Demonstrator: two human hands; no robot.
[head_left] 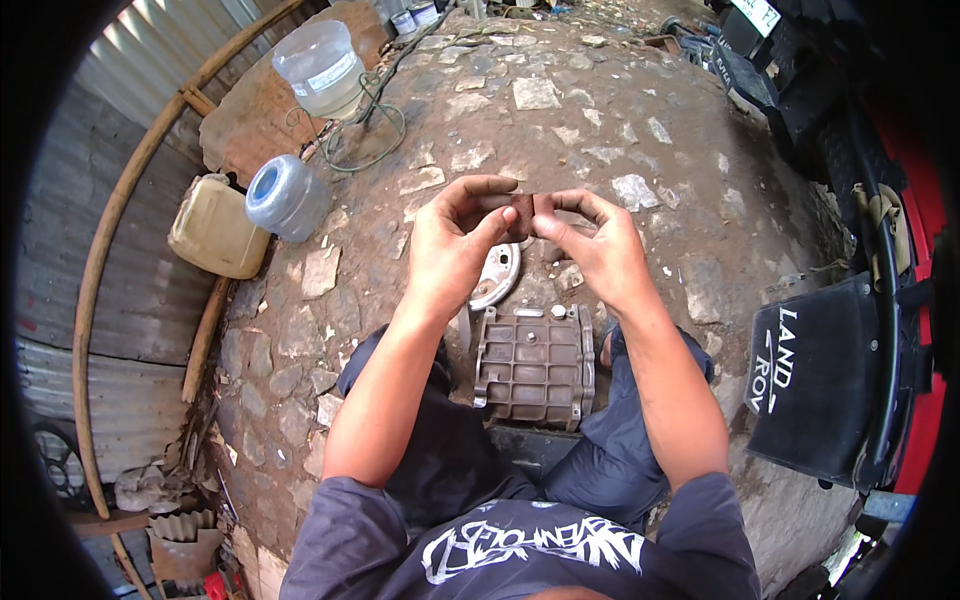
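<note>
Both my hands are raised in front of me and pinch one small dark reddish-brown piece [520, 213] between their fingertips. My left hand [455, 245] grips its left side, my right hand [592, 240] its right side. Below the hands, between my knees, a ribbed grey-brown metal housing [532, 366] lies on the ground. Just above it lies a round silvery metal disc [497, 276], partly hidden by my left hand.
The ground is rough stone paving [560, 110]. To the left lie a blue water bottle [288, 197], a yellowish jerrycan [215, 227] and a clear water jug [322, 67] by a corrugated metal wall [140, 300]. A black mud flap [815, 375] and red vehicle body stand at right.
</note>
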